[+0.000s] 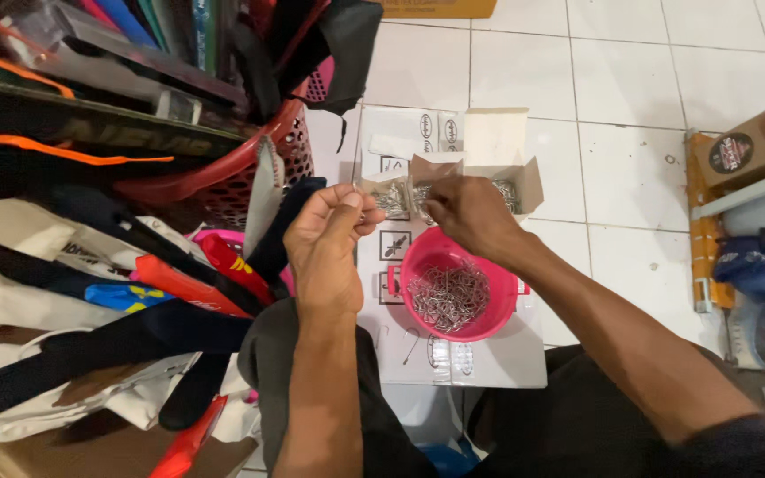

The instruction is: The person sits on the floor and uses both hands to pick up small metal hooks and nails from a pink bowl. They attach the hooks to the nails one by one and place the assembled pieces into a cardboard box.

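Observation:
My left hand point(328, 239) is raised over the white flattened carton point(489, 358), fingers pinched together on something small and metallic beside a small open cardboard box point(389, 193) of metal clips. My right hand point(467, 212) reaches into a second open cardboard box point(524, 181) that also holds shiny clips, fingers closed at its contents. Just below both hands stands a pink bowl point(418, 257) with a heap of silver wire clips point(449, 296) inside.
A red mesh basket point(250, 168) packed with dark bags stands at the left, above a pile of fabric straps and bags point(108, 301). Cardboard boxes and a blue item point(754, 265) crowd the right edge. White floor tiles point(622, 80) lie beyond.

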